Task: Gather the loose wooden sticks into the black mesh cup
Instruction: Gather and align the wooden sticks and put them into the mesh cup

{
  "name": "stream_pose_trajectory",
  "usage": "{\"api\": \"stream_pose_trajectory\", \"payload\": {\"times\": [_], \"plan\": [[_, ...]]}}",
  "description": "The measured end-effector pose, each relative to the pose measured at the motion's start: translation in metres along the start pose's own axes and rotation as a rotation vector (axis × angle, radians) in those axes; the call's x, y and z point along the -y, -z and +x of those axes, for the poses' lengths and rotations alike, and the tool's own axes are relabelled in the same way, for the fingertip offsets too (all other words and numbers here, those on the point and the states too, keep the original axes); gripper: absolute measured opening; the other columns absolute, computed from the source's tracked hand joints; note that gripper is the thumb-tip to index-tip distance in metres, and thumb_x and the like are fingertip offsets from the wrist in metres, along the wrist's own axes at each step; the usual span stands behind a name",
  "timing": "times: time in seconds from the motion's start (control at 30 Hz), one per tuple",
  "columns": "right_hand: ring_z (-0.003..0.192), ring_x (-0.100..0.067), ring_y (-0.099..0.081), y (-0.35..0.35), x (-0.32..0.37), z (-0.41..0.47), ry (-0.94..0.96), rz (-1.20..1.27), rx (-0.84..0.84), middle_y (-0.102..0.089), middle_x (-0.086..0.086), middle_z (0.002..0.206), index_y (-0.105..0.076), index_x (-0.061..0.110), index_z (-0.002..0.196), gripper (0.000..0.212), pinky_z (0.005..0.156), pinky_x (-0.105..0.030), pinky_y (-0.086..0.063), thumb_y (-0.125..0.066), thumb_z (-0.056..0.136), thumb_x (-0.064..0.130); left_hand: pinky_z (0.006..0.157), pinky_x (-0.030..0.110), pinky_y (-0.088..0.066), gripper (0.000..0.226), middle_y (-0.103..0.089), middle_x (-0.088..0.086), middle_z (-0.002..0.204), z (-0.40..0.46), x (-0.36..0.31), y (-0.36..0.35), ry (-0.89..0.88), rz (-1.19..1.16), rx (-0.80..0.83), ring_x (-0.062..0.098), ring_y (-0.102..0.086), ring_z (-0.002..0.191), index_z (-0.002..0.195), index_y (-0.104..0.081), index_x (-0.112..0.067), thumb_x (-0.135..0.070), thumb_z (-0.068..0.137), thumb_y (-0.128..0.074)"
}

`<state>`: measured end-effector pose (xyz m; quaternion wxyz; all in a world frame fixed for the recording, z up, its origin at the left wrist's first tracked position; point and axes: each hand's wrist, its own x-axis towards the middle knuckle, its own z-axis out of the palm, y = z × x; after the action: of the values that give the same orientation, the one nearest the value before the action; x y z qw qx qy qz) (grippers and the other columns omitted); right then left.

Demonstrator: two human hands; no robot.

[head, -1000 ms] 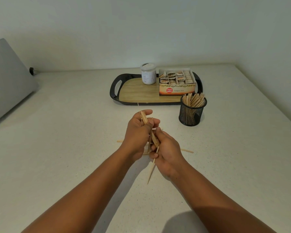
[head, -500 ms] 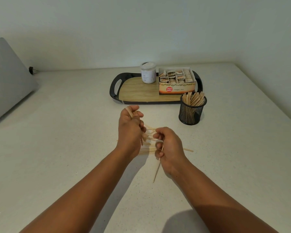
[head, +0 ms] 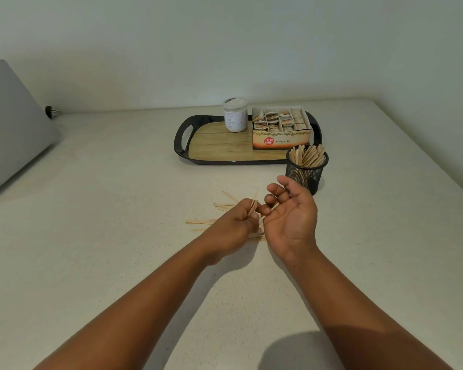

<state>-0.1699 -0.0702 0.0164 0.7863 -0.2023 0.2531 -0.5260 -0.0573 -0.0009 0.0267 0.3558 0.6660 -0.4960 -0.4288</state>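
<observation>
Loose wooden sticks (head: 201, 222) lie scattered on the tabletop (head: 96, 214) under and just left of both hands. The left hand (head: 234, 225) pinches a few sticks in its grip; the right hand (head: 291, 217) is released, palm up, fingers relaxed. Just beyond it stands the black mesh cup (head: 306, 173), holding sticks upright.

The desk (head: 91, 236) is off-white with fine speckles. Pale tan sticks (head: 198, 222) lie on it, and more fill the black mesh cup (head: 305, 174). The tray (head: 181, 145) has a glossy black rim and light wood-grain floor; its box (head: 281, 140) is orange-and-cream with a red badge.
</observation>
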Motion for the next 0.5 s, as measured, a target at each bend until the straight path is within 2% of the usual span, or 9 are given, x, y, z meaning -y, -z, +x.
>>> {"api": "stream_pose_trajectory", "payload": {"times": [0.07,0.13,0.23,0.37,0.5], "plan": [[0.074,-0.015,-0.056,0.0,0.0,0.0,0.009,-0.003,0.009,-0.068,-0.005,0.087,-0.067,0.009,0.116,0.025,0.062,-0.028,-0.045,-0.054,0.101,0.025,0.052,0.012,-0.038,0.019,-0.055,-0.014,0.075,-0.001,-0.002,-0.002,0.012,-0.036,0.034,-0.007,-0.046,0.056,0.119,-0.056,-0.028,-0.028,0.11,-0.04],[0.082,-0.017,-0.06,0.001,-0.001,-0.001,0.018,-0.022,0.034,-0.07,-0.007,0.091,-0.065,0.01,0.12,0.027,0.069,-0.029,-0.049,-0.051,0.103,0.025,0.052,0.018,-0.035,0.019,-0.053,-0.013,0.071,-0.002,-0.003,-0.003,0.026,-0.084,0.071,0.0,-0.042,0.057,0.124,-0.055,-0.026,-0.029,0.11,-0.042],[0.102,-0.024,-0.067,0.0,-0.003,-0.003,0.05,-0.076,0.102,-0.073,-0.012,0.109,-0.061,0.009,0.127,0.03,0.085,-0.032,-0.053,-0.044,0.106,0.023,0.053,0.025,-0.031,0.019,-0.047,-0.001,0.072,-0.003,-0.004,-0.002,0.036,-0.161,0.09,0.008,-0.036,0.059,0.123,-0.056,-0.025,-0.025,0.11,-0.043],[0.126,-0.023,-0.063,-0.002,-0.004,-0.005,0.134,-0.178,0.107,-0.069,-0.007,0.131,-0.06,0.019,0.127,0.026,0.103,-0.035,-0.049,-0.046,0.106,0.023,0.059,0.025,-0.041,0.023,-0.052,0.0,0.074,-0.002,-0.004,0.001,-0.014,-0.217,-0.037,0.008,-0.046,0.063,0.119,-0.062,-0.026,-0.02,0.11,-0.041],[0.123,-0.022,-0.063,-0.002,-0.011,-0.005,0.086,-0.306,0.059,-0.068,-0.004,0.129,-0.062,0.025,0.122,0.021,0.101,-0.039,-0.047,-0.047,0.108,0.028,0.063,0.026,-0.046,0.025,-0.056,-0.002,0.073,-0.001,-0.008,0.005,-0.059,-0.45,-0.148,0.01,-0.05,0.066,0.113,-0.065,-0.016,-0.015,0.109,-0.04]]}}
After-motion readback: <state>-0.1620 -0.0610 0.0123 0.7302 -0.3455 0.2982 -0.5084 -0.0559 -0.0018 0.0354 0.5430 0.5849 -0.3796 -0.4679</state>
